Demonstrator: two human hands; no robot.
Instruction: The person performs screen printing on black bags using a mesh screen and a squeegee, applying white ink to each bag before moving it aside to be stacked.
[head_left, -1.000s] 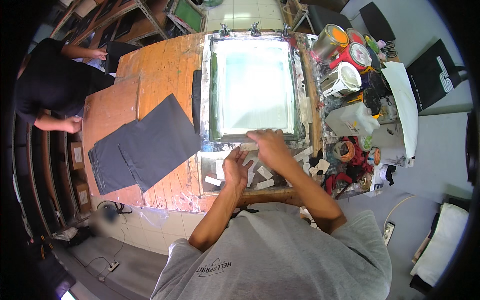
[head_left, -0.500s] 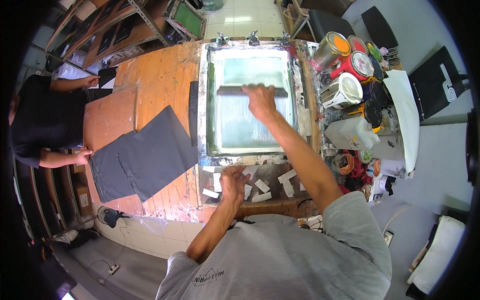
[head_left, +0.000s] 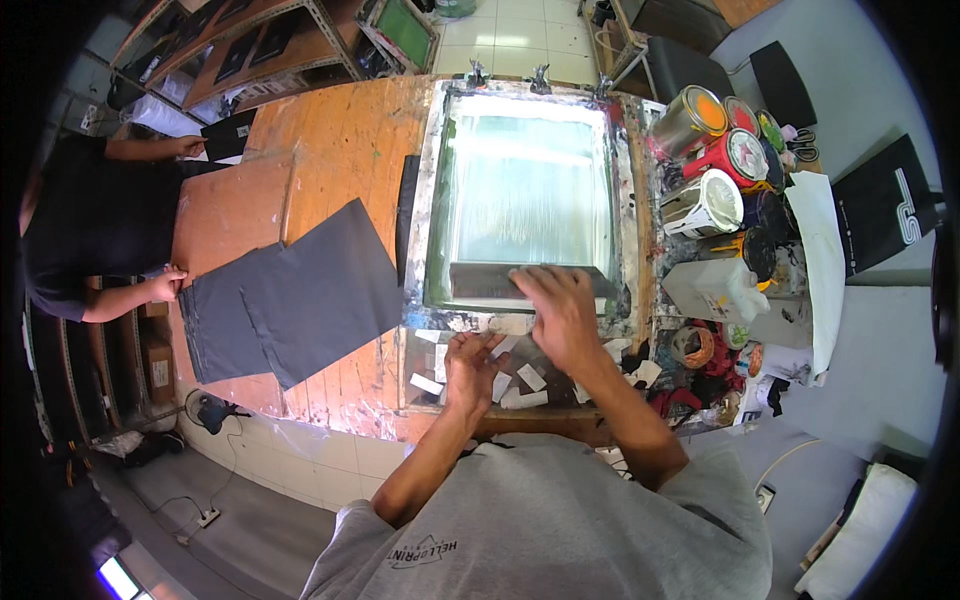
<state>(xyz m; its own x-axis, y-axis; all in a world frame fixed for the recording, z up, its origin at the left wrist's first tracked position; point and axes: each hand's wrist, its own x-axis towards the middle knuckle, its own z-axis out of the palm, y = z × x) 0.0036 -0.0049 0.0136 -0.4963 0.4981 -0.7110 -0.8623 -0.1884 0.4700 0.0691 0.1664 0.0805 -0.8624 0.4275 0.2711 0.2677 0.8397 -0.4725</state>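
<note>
A screen printing frame (head_left: 424, 240) lies on the wooden table in front of me, its pale mesh (head_left: 530, 190) streaked with whitish ink. My right hand (head_left: 562, 315) grips a long dark squeegee (head_left: 482, 281), which lies crosswise on the mesh near the frame's close end. My left hand (head_left: 472, 370) is at the frame's near edge, its fingers curled against that edge; their tips are partly hidden. Below the frame, pieces of white tape (head_left: 531, 377) stick to the surface around my left hand.
Dark bag-like sheets (head_left: 320, 290) lie to the left, where a co-worker's hand (head_left: 165, 284) touches them. Metal clamps (head_left: 540, 78) stand at the frame's far edge. Paint cans (head_left: 690, 122), a white tub (head_left: 705, 203) and a plastic jug (head_left: 712, 288) crowd the right side.
My right hand has drawn the squeegee from the far part of the mesh toward me, to its near end. My left hand remains at the frame's near edge. The view has shifted slightly.
</note>
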